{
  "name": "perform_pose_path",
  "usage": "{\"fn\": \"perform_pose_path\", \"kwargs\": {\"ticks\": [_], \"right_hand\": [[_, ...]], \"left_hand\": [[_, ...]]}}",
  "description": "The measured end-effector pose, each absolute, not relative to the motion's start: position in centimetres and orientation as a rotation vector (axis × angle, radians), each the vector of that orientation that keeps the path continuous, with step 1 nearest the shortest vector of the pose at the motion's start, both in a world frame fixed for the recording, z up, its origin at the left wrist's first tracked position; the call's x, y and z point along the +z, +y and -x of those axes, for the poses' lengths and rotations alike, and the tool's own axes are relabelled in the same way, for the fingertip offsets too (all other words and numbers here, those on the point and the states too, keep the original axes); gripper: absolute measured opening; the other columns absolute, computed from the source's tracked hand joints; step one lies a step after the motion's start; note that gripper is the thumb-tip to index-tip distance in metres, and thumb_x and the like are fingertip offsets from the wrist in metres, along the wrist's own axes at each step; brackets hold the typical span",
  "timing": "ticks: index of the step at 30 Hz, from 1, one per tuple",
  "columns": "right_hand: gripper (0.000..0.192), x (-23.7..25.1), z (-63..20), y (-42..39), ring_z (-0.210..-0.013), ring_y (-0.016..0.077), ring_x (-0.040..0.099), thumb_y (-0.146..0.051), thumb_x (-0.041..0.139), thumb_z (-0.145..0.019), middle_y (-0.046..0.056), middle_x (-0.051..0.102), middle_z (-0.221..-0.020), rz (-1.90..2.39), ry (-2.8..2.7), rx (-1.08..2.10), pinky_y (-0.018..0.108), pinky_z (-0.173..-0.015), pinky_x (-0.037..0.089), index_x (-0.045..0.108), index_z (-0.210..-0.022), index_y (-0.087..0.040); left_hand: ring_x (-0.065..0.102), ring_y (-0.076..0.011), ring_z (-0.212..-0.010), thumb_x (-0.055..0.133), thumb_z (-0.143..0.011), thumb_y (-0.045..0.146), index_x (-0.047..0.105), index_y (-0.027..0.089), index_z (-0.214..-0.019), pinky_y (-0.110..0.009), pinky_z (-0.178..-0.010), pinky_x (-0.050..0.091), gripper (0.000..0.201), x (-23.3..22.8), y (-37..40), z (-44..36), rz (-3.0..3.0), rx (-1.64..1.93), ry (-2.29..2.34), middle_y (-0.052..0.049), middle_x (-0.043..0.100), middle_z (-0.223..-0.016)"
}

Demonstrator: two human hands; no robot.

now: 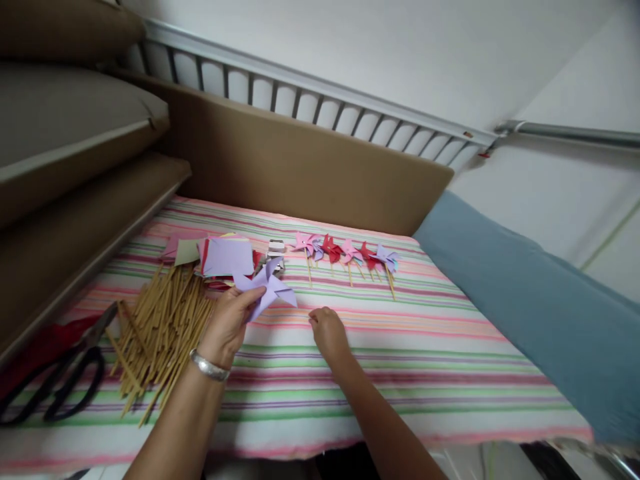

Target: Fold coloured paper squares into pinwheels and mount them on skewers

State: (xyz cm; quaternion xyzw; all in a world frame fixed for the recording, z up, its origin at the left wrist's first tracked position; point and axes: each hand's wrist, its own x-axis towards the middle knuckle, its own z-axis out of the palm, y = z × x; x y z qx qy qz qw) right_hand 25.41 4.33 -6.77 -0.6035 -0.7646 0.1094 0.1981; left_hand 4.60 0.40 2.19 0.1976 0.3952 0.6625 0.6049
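Left hand (227,327) pinched one lilac pinwheel (267,288); right hand (327,331), fingers curled, rested on open striped cloth (425,353). Six finished pinwheels (347,253) lined the far edge.

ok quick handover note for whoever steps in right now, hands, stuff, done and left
Left hand: shut on a folded purple pinwheel, no stick on it yet.
Right hand: fingertips pinched down on the striped cloth; whether it holds anything is unclear.
Sticks piled left, paper squares behind them, scissors far left.
Done: a row of finished pinwheels on sticks.
Left: many sticks and squares unused.
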Motion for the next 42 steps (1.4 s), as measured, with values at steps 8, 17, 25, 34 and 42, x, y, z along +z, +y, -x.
{"fn": "perform_pose_path", "kwargs": {"ticks": [8, 17, 25, 34, 42], "right_hand": [[0.017, -3.8, -25.0, 5.4, -0.078, 0.0206, 0.061, -0.014, 0.048, -0.077, 0.008, 0.067, -0.081, 1.642, -1.926, 0.552, 0.031, -0.072, 0.046, 0.065, -0.077, -0.016], [0.011, 2.1, -21.9, 3.3, -0.119, 0.0243, 0.048, -0.023, 0.058, -0.076, 0.005, 0.056, -0.124, 1.070, -1.685, 0.866, 0.042, -0.101, 0.033, 0.068, -0.075, -0.024], [0.013, 0.9, -21.9, 4.1, -0.140, 0.0253, 0.014, -0.018, 0.059, -0.076, -0.001, 0.027, -0.150, 1.090, -1.711, 0.956, 0.048, -0.111, 0.015, 0.070, -0.073, -0.024], [0.013, 0.8, -21.7, 4.0, -0.138, 0.0254, 0.020, -0.017, 0.059, -0.076, 0.001, 0.034, -0.147, 1.132, -1.692, 0.952, 0.047, -0.110, 0.018, 0.070, -0.073, -0.024], [0.008, 0.9, -21.2, 3.8, -0.137, 0.0255, 0.025, -0.021, 0.060, -0.076, 0.004, 0.038, -0.144, 1.112, -1.736, 0.810, 0.047, -0.109, 0.021, 0.068, -0.073, -0.023]], "left_hand": [[0.063, -0.0117, -0.064, 0.080, -0.052, 0.018, 0.071, 0.013, -0.072, -0.022, -0.064, 0.046, 0.023, 0.8, 1.4, -3.7, -0.404, 1.578, 0.956, -0.003, 0.073, -0.071], [0.063, -0.0134, -0.064, 0.080, -0.052, 0.020, 0.071, 0.012, -0.075, -0.025, -0.067, 0.046, 0.025, 0.0, 2.3, -6.2, -0.438, 1.559, 1.039, -0.004, 0.072, -0.071], [0.062, -0.0122, -0.064, 0.078, -0.059, 0.021, 0.072, 0.013, -0.077, -0.023, -0.064, 0.046, 0.020, -0.5, 2.2, -8.5, -0.520, 1.522, 1.069, -0.004, 0.073, -0.073], [0.064, -0.0132, -0.071, 0.075, -0.065, 0.021, 0.074, 0.015, -0.082, -0.022, -0.066, 0.047, 0.018, -0.2, 1.5, -8.7, -0.612, 1.454, 0.987, -0.005, 0.074, -0.079], [0.062, -0.0109, -0.063, 0.076, -0.063, 0.020, 0.074, 0.015, -0.077, -0.020, -0.062, 0.046, 0.015, 0.1, 1.4, -8.4, -0.584, 1.482, 0.978, -0.003, 0.073, -0.072]]}}
